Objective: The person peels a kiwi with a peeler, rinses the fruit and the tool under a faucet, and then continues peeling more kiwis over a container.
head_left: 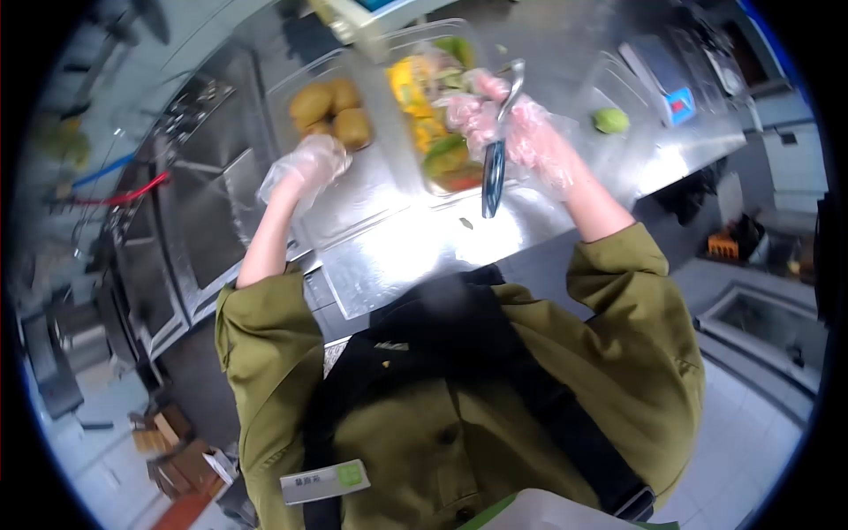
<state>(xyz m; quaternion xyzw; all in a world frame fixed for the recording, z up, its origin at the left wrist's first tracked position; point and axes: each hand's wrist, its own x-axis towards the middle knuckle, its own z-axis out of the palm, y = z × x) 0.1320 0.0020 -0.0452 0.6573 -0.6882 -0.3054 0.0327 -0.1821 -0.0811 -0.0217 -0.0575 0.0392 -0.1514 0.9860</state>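
My left hand (306, 168), in a clear plastic glove, reaches into a clear tray (349, 212) beside several brown kiwis (311, 104). Its fingertips are at the nearest kiwi; blur hides whether they grip it. In my gloved right hand (521, 132) is a peeler with a dark blue handle (494, 181) pointing toward me and a metal head (513, 81) pointing away. That hand is over the right edge of a second clear container (428, 34), which holds yellow and green peels and scraps (408, 88). Farther right lies a green, peeled-looking kiwi (610, 121).
Both containers stand on a shiny steel table (380, 278); a small dark scrap (466, 223) lies near its front edge. A scale-like device (662, 88) sits at the right. Steel sink units (208, 208) adjoin on the left, with red-handled (141, 191) and blue-handled tools beyond.
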